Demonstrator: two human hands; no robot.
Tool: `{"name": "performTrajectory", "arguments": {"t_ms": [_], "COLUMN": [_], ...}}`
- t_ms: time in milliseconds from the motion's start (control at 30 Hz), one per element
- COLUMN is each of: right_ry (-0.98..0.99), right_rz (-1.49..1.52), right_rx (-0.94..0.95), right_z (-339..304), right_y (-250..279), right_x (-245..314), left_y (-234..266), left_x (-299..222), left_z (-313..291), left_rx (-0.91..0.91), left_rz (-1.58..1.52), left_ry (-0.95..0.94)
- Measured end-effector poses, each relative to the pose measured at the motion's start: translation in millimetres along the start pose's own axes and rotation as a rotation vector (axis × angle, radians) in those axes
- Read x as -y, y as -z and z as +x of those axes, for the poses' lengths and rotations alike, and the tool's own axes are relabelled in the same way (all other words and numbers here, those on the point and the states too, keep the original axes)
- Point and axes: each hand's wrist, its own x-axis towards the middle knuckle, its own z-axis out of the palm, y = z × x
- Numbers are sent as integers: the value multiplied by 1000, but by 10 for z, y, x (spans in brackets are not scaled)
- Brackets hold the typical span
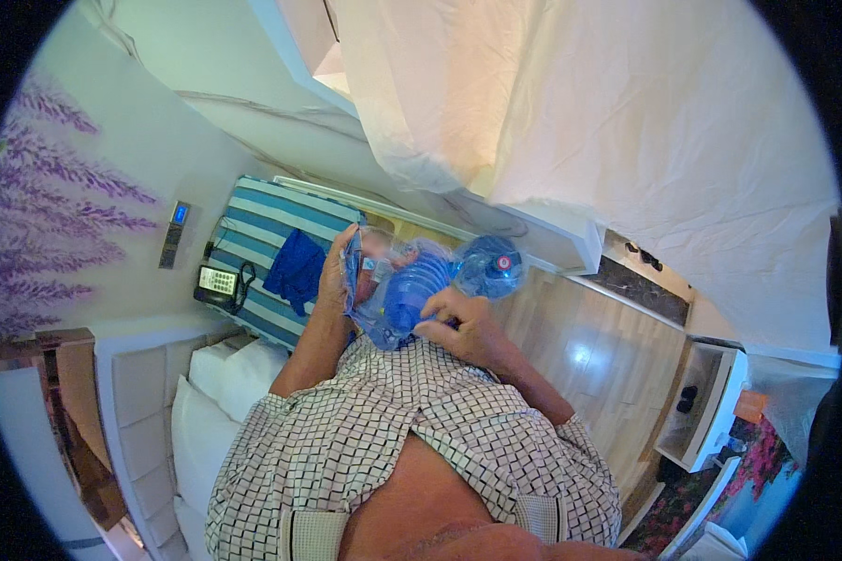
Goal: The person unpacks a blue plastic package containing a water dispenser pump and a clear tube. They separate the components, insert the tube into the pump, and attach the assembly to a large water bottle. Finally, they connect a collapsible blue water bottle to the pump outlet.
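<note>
Left hand (334,276) grips a clear, blue-tinted plastic package (376,304) whose slick-looking film could slip; right hand (466,327) fingers curled, hold unclear.

A clear, crinkled plastic package with blue edging (370,280) is held up at a tilt, its film creased and glossy. Toward its right side shows a translucent blue, ribbed, rounded plastic object (416,292) (inside or behind the film, I cannot tell), slanting.

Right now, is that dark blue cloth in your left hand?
No, the dark blue cloth lies on the striped cover, while the left hand holds a clear plastic package.
</note>
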Motion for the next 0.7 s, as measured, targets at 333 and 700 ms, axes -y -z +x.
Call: {"name": "performTrajectory", "arguments": {"t_ms": [333, 700], "right_ry": [242, 180], "right_rz": [-717, -692], "right_rx": [167, 191], "right_z": [279, 448], "right_y": [130, 126], "right_x": [180, 45], "left_y": [451, 777], "left_x": [192, 35], "left_z": [250, 275], "left_rx": [-85, -220], "left_rz": [170, 272], "left_ry": [19, 133]}}
